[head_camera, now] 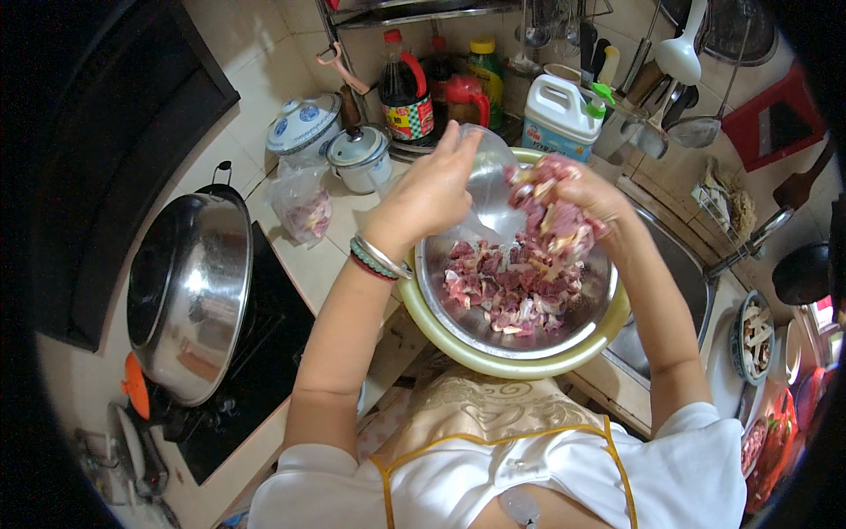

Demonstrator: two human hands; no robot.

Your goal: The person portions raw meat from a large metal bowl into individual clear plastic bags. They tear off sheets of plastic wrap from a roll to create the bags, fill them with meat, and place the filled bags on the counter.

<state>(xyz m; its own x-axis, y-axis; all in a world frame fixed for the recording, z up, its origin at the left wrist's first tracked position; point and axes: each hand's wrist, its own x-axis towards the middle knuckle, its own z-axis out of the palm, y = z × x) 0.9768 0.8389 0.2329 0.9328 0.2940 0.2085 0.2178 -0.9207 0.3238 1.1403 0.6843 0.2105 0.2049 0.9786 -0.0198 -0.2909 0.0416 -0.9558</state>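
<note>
My left hand (433, 188), with bracelets at the wrist, holds a clear plastic bag (486, 175) open-mouthed above the bowl. My right hand (588, 198) grips a clump of raw meat pieces (555, 211) just right of the bag. Below, more chopped raw meat (509, 281) lies in a perforated stainless steel colander (456, 324), which sits inside a yellow-green plastic basin (515, 367). The part of the bag behind my left hand is hidden.
A knotted bag of meat (307, 211) and a lidded enamel pot (360, 159) stand at left, by a large steel basin (198, 297) over the black stove (271, 370). Sauce bottles (403, 92) and a detergent jug (562, 122) stand behind. The sink (674, 264) lies at right.
</note>
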